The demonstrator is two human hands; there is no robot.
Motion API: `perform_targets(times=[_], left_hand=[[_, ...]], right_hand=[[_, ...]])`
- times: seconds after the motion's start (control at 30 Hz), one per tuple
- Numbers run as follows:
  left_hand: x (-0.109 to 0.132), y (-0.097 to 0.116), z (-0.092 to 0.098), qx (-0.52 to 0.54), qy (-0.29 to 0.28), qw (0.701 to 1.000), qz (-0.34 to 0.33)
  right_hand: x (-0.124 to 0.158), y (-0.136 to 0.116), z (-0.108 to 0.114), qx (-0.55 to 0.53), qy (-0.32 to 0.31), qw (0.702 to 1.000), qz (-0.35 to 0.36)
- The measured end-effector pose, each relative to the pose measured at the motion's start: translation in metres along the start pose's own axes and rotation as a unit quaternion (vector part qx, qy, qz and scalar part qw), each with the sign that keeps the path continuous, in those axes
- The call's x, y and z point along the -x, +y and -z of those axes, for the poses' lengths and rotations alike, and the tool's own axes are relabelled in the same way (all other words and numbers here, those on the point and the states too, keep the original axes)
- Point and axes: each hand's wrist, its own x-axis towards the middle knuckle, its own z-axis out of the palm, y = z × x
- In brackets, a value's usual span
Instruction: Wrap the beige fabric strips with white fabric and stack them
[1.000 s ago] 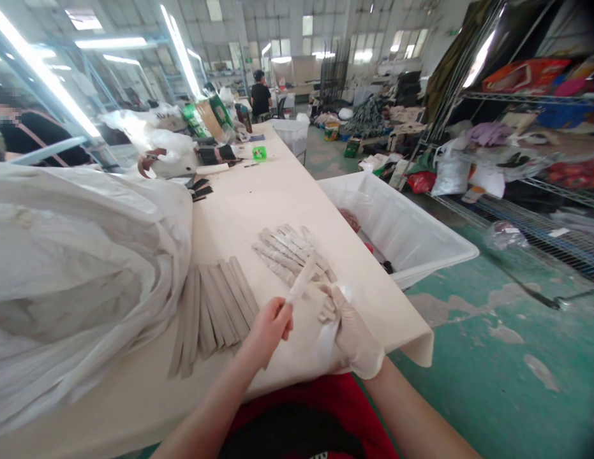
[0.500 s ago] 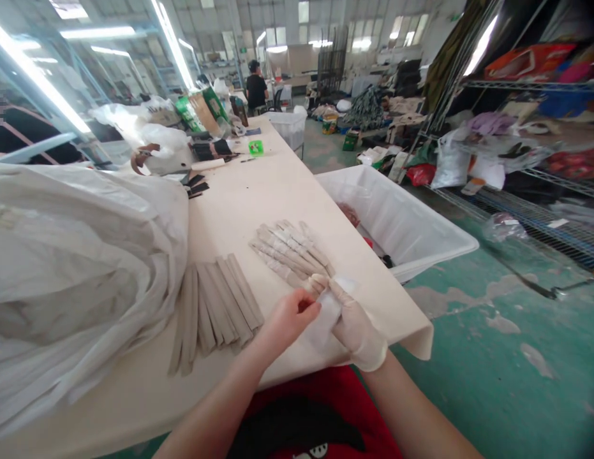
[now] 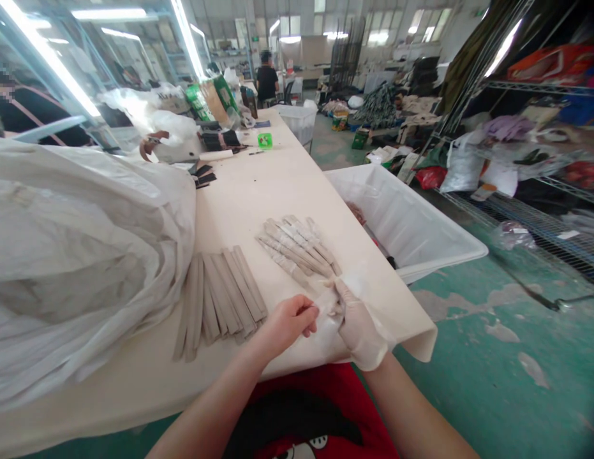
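My bare left hand (image 3: 289, 322) is curled in a pinch near the table's front edge, its fingertips at a clear plastic sleeve (image 3: 331, 313). My right hand (image 3: 358, 325), in a pale glove, grips the same sleeve from the other side, with something beige inside it. Just beyond lies a fan of wrapped beige strips (image 3: 297, 248). To the left sits a pile of plain grey-beige strips (image 3: 220, 299).
A big white sack (image 3: 71, 255) fills the table's left side. A white plastic bin (image 3: 406, 223) stands right of the cream table (image 3: 258, 191). Clutter and bags lie at the far end, a person stands beyond, and wire shelving lines the right.
A second ago my left hand held a strip raised over the fan. It has come down and both hands now meet at the plastic sleeve.
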Motion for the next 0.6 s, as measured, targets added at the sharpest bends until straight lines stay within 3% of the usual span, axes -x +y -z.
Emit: perform_targets(times=[0.1, 0.23, 0.33, 0.43, 0.5, 0.57, 0.6], left_hand=[[0.007, 0.001, 0.005, -0.007, -0.018, 1.0, 0.021], [0.012, 0.005, 0.008, -0.088, 0.074, 0.993, 0.02], [0.015, 0.008, 0.007, -0.161, 0.127, 0.979, -0.019], [0.02, 0.011, 0.013, -0.205, 0.121, 0.97, -0.044], [0.019, 0.01, 0.026, -0.243, 0.115, 0.963, -0.036], [0.011, 0.004, 0.046, -0.336, 0.15, 0.93, -0.006], [0.005, -0.001, 0.058, -0.398, 0.183, 0.899, 0.014]], right_hand=[[-0.001, 0.001, 0.0, -0.061, -0.049, 0.994, -0.081], [0.019, 0.016, -0.01, -0.124, -0.112, 0.972, -0.165], [0.039, 0.034, -0.021, -0.078, -0.115, 0.981, -0.136], [0.043, 0.045, -0.025, -0.033, -0.099, 0.989, -0.105], [0.038, 0.044, -0.024, -0.029, -0.106, 0.985, -0.132], [0.034, 0.038, -0.022, -0.04, -0.112, 0.979, -0.169], [0.032, 0.033, -0.022, -0.044, -0.117, 0.977, -0.171]])
